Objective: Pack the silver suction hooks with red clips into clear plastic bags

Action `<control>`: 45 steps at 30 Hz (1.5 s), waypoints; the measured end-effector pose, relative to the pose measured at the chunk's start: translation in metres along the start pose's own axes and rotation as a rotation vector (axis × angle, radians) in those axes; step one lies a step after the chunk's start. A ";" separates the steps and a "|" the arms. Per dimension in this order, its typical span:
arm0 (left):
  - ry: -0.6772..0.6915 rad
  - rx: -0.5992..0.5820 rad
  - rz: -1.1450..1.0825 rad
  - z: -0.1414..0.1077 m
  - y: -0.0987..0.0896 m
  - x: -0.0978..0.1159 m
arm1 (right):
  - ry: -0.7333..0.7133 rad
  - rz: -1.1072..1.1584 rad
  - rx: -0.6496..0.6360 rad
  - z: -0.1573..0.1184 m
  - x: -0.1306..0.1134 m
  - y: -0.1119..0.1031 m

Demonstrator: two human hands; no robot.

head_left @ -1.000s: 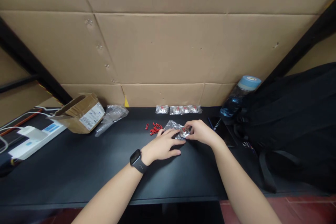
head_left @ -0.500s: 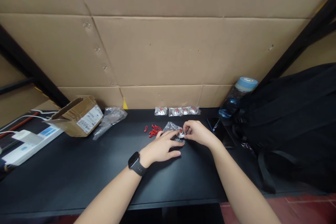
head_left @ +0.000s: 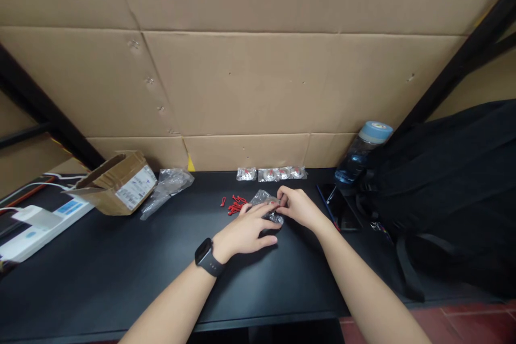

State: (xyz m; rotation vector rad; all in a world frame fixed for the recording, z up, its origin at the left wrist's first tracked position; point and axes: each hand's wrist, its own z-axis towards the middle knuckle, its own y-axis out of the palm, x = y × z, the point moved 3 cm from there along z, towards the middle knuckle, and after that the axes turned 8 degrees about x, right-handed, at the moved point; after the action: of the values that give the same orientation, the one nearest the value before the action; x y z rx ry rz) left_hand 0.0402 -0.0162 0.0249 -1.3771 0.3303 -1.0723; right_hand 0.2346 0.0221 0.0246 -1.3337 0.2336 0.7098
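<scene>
My left hand (head_left: 249, 232), with a black watch on its wrist, lies over a small clear plastic bag (head_left: 260, 195), its fingers spread and pressing on it. The fingertips of my right hand (head_left: 299, 208) are pinched at the bag's right end. A bit of red shows by my left fingertips; the round silver piece there is mostly hidden by the fingers. Just left of the bag lies a small pile of red cord loops (head_left: 236, 207), with one single red loop (head_left: 223, 201) apart from it.
Bagged silver pieces (head_left: 282, 173) line the back of the black table (head_left: 169, 279). On the left are a crumpled plastic bag (head_left: 167, 188), an opened cardboard box (head_left: 108, 188) and a power strip (head_left: 44, 234). A phone (head_left: 342, 209), water bottle (head_left: 358, 156) and black backpack (head_left: 447, 188) stand right.
My right hand has shifted slightly left toward my left hand. The silver piece, visible between the hands before, is now mostly covered. The camera view has tilted slightly.
</scene>
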 end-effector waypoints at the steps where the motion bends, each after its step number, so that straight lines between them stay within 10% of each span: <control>1: 0.004 0.001 0.000 0.000 0.000 0.000 | -0.004 -0.030 0.011 0.000 0.000 -0.001; 17: -0.014 -0.021 -0.018 -0.004 -0.009 -0.013 | -0.154 -0.482 0.204 0.013 -0.016 0.028; 31: -0.090 -0.077 -0.040 -0.008 -0.013 -0.026 | -0.113 -0.205 0.210 0.013 -0.003 0.029; 45: -0.207 0.332 0.146 0.005 -0.019 -0.021 | -0.228 0.161 0.068 0.011 0.014 0.001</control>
State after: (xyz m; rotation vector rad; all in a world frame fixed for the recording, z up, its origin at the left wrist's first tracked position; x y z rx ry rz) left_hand 0.0255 0.0061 0.0354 -1.1345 0.0922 -0.8138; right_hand 0.2422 0.0376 0.0191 -1.1665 0.1811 0.9737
